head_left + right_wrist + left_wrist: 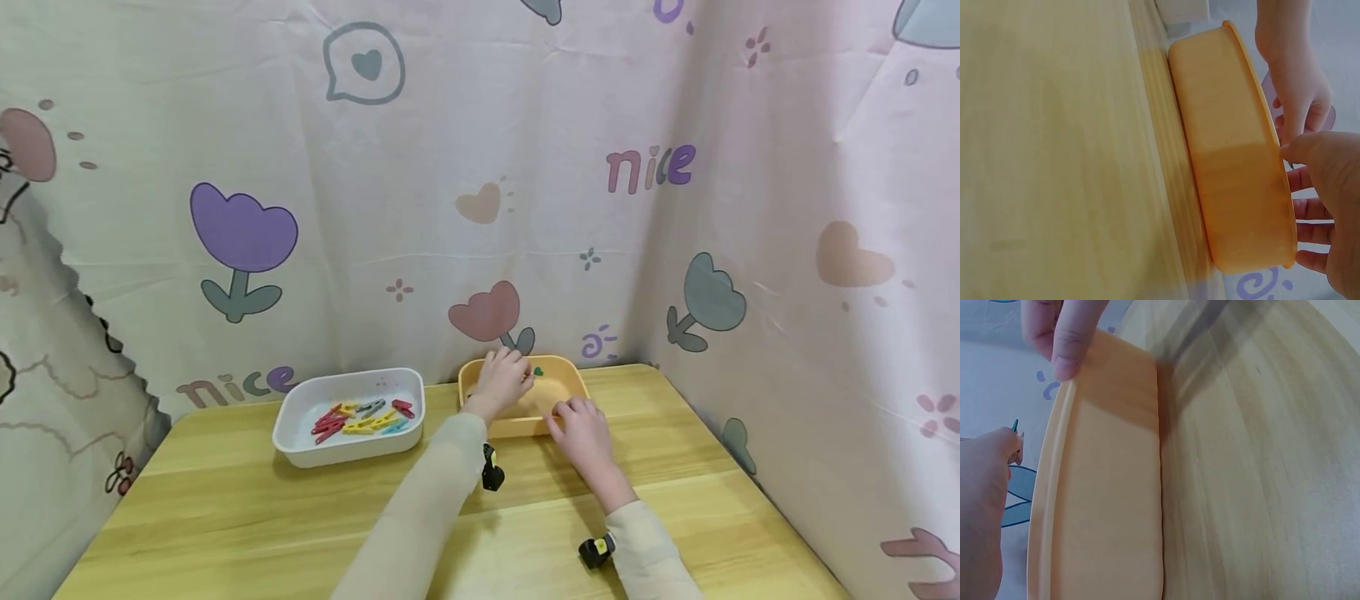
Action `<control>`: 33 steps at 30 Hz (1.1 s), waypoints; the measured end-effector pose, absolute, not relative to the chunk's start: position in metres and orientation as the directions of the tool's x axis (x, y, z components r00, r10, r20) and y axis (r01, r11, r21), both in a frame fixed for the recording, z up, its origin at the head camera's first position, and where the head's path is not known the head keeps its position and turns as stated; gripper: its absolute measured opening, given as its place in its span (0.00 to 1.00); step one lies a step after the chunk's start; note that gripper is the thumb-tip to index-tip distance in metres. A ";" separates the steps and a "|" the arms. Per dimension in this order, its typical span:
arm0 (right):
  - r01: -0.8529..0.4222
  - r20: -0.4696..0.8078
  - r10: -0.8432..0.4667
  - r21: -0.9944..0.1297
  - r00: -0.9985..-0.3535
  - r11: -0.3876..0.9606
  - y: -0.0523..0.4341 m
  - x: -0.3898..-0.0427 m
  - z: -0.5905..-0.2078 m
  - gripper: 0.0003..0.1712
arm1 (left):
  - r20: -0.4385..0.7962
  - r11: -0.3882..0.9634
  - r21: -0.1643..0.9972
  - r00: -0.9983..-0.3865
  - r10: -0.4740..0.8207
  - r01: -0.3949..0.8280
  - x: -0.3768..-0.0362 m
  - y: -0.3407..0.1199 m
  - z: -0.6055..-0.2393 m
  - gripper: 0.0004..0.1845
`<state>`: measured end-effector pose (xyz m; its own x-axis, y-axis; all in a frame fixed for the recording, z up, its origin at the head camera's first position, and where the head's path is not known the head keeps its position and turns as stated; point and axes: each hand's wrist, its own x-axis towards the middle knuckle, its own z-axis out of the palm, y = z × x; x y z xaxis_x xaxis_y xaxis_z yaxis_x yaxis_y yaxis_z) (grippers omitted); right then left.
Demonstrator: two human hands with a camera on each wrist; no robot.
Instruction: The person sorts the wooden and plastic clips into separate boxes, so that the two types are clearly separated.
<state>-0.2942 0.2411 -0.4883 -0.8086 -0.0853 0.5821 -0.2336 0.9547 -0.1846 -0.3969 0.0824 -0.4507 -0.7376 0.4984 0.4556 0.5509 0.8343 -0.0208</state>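
Two trays stand side by side on the wooden surface (pixel 225 508), against a curtain (pixel 420 192) printed with tulips, hearts and the word "nice". Farthest left is the white tray (pixel 294 410), a rounded rectangular dish with a loose heap of clothes pegs (pixel 363 418) inside it: red, yellow, grey and blue ones lying across each other near its middle.

Just to its right, apart from it by a narrow gap, sits the orange tray (pixel 572 380), close to the curtain at the back edge of the surface. Both hands are at this tray. The left hand (pixel 501 382) reaches over the tray's left part, its fingers (pixel 517 367) curled together and pinching a small green peg (pixel 537 372) above the far rim; in the left wrist view only the green tip (pixel 1015 425) shows beyond the knuckles, so how the peg lies cannot be told. A pale sleeve (pixel 427 500) covers the forearm, with a small black camera unit (pixel 492 472) strapped at the wrist.

Right of that, the right hand (pixel 583 429) rests on the tray's near rim, towards its right corner. From the right wrist view its thumb (pixel 1300 150) lies on the rim's top edge while the other fingers (pixel 1310 231) curl down inside the tray's wall (pixel 1235 169), so the hand grips the rim. A second black unit (pixel 597 550) sits at this wrist.
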 end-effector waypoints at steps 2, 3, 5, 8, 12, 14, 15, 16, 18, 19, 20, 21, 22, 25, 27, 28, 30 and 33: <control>-0.236 0.593 -0.087 -0.178 -0.801 0.955 0.241 -0.295 -0.489 0.10 | 0.451 0.839 -0.015 -0.745 0.491 0.544 -0.399 0.083 -0.452 0.09; -0.237 0.597 -0.087 -0.176 -0.797 0.956 0.241 -0.295 -0.490 0.10 | 0.446 0.841 -0.010 -0.750 0.489 0.542 -0.399 0.083 -0.452 0.09; -0.237 0.606 -0.090 -0.167 -0.790 0.957 0.240 -0.296 -0.490 0.10 | 0.439 0.841 -0.002 -0.755 0.487 0.541 -0.401 0.084 -0.452 0.09; -0.239 0.606 -0.091 -0.167 -0.790 0.957 0.239 -0.296 -0.490 0.10 | 0.426 0.844 0.008 -0.766 0.482 0.536 -0.402 0.086 -0.454 0.09; -0.227 0.590 -0.085 -0.172 -0.803 0.959 0.239 -0.295 -0.489 0.10 | 0.414 0.848 0.010 -0.774 0.479 0.530 -0.403 0.088 -0.456 0.09; -0.221 0.586 -0.082 -0.170 -0.806 0.960 0.239 -0.295 -0.488 0.11 | 0.416 0.850 0.004 -0.774 0.477 0.526 -0.404 0.089 -0.457 0.09; -0.219 0.584 -0.080 -0.171 -0.808 0.961 0.239 -0.295 -0.488 0.11 | 0.416 0.851 0.001 -0.775 0.477 0.524 -0.404 0.090 -0.458 0.09; -0.216 0.582 -0.079 -0.170 -0.809 0.961 0.239 -0.294 -0.488 0.11 | 0.417 0.852 -0.001 -0.775 0.475 0.523 -0.404 0.090 -0.459 0.09; -0.216 0.581 -0.078 -0.172 -0.810 0.961 0.239 -0.294 -0.487 0.11 | 0.422 0.854 -0.008 -0.773 0.474 0.520 -0.405 0.091 -0.460 0.09; -0.217 0.579 -0.077 -0.175 -0.812 0.960 0.239 -0.293 -0.487 0.11 | 0.424 0.854 -0.009 -0.772 0.474 0.519 -0.405 0.091 -0.461 0.09; -0.216 0.578 -0.078 -0.174 -0.812 0.961 0.239 -0.293 -0.488 0.11 | 0.421 0.854 -0.008 -0.773 0.474 0.520 -0.405 0.091 -0.461 0.10; -0.215 0.576 -0.077 -0.175 -0.814 0.961 0.239 -0.293 -0.488 0.11 | 0.422 0.853 -0.007 -0.772 0.475 0.521 -0.405 0.091 -0.462 0.10; -0.215 0.576 -0.077 -0.176 -0.814 0.961 0.239 -0.293 -0.488 0.11 | 0.422 0.852 -0.005 -0.772 0.476 0.523 -0.405 0.091 -0.462 0.10; -0.216 0.581 -0.078 -0.171 -0.810 0.961 0.239 -0.294 -0.489 0.11 | 0.422 0.851 0.003 -0.772 0.475 0.525 -0.404 0.091 -0.463 0.10; -0.218 0.588 -0.080 -0.167 -0.805 0.961 0.239 -0.294 -0.489 0.11 | 0.417 0.854 0.011 -0.778 0.469 0.521 -0.403 0.091 -0.464 0.12; -0.220 0.591 -0.081 -0.166 -0.802 0.961 0.239 -0.295 -0.489 0.11 | 0.415 0.854 0.016 -0.780 0.468 0.520 -0.403 0.091 -0.464 0.13; -0.223 0.599 -0.082 -0.165 -0.797 0.961 0.239 -0.295 -0.490 0.11 | 0.406 0.855 0.021 -0.786 0.466 0.518 -0.402 0.092 -0.465 0.15; -0.225 0.604 -0.080 -0.168 -0.793 0.960 0.239 -0.296 -0.490 0.10 | 0.406 0.849 0.029 -0.783 0.472 0.527 -0.400 0.092 -0.466 0.16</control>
